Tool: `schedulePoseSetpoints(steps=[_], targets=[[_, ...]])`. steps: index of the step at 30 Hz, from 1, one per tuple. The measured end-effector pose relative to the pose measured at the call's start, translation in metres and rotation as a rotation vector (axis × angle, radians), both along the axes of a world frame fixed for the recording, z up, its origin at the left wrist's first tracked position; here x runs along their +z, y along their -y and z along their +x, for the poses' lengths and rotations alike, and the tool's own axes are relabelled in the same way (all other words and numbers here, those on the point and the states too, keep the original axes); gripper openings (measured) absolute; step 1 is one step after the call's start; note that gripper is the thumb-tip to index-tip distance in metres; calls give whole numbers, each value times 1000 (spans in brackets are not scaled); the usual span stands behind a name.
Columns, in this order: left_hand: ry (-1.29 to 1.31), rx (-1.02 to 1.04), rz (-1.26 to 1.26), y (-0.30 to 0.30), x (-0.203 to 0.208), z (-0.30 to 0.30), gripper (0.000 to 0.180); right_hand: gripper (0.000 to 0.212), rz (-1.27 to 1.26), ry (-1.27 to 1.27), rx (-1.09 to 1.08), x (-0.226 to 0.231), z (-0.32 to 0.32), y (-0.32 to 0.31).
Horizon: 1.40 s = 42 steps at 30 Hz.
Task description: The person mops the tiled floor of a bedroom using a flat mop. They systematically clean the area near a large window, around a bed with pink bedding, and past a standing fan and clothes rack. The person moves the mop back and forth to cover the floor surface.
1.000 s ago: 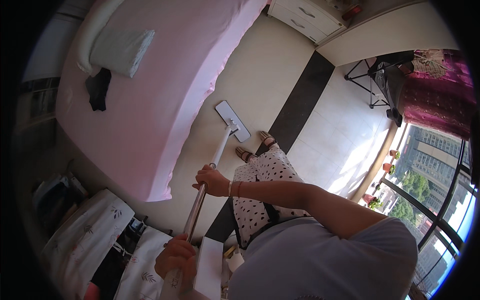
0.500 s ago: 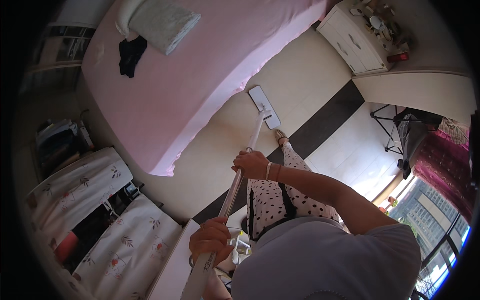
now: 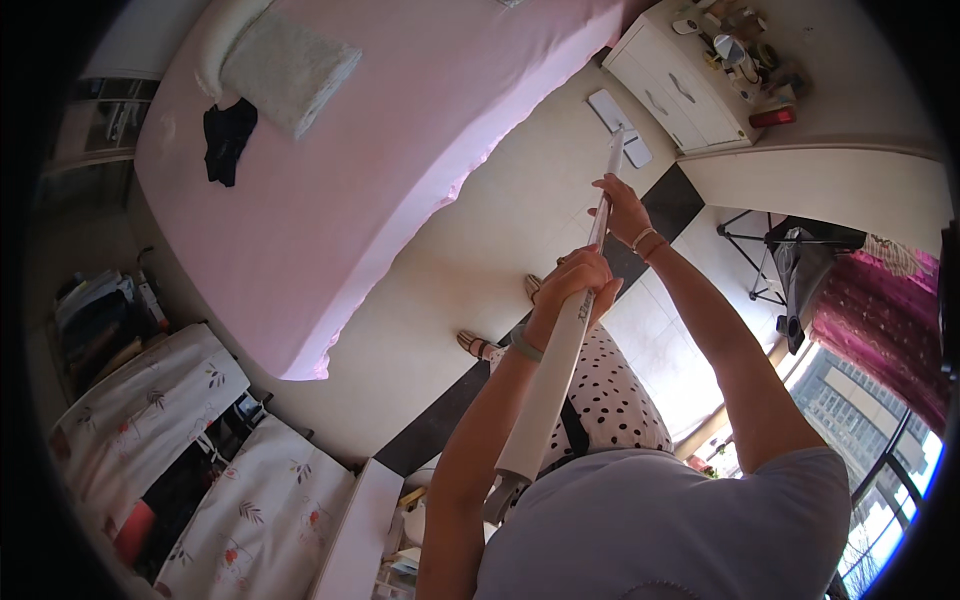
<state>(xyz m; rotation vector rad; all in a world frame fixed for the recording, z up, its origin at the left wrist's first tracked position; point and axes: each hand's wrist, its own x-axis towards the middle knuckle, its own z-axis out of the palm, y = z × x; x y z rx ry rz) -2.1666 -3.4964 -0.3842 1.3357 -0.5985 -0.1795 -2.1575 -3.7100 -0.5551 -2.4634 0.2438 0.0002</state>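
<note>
Holding a long white flat mop (image 3: 551, 395) in the wrapped left hand (image 3: 575, 274) and loosely curled right hand (image 3: 626, 213), resting its rectangular white head (image 3: 637, 152) on beige tiled floor (image 3: 400, 320) near a white drawer cabinet (image 3: 665, 65).

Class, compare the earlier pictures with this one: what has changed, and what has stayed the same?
The mop head has moved forward, away from the feet, to near the drawers. The left hand and right hand have reached forward with the pole. Nothing was let go: both hold it as before. The black cloth still lies on the bed.
</note>
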Motion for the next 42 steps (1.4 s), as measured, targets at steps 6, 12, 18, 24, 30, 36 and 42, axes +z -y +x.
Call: schedulePoseSetpoints(steps=[6, 12, 18, 24, 30, 36, 42], targets=[[-255, 187, -4, -74, -2, -20, 19, 16, -266, -505, 300, -17, 31, -60], [-285, 347, 213, -222, 56, -72, 16, 17, -29, -369, 526, 6, 11, -230], [-388, 746, 343, -337, 120, -177, 18, 23, 47, -235, 840, 37, -51, -416], [-459, 1029, 513, -411, 189, -273, 24, 26, 182, -311, 1132, 87, -148, -546], [-466, 1126, 545, -437, 222, -319, 27, 17, 253, -404, 1431, 110, -207, -591], [-305, 1025, 333, -424, 201, -296, 25, 14, 271, -409, 1371, 117, -175, -545], [-199, 817, 157, -355, 155, -223, 23, 10, 153, -361, 1126, 106, -112, -427]])
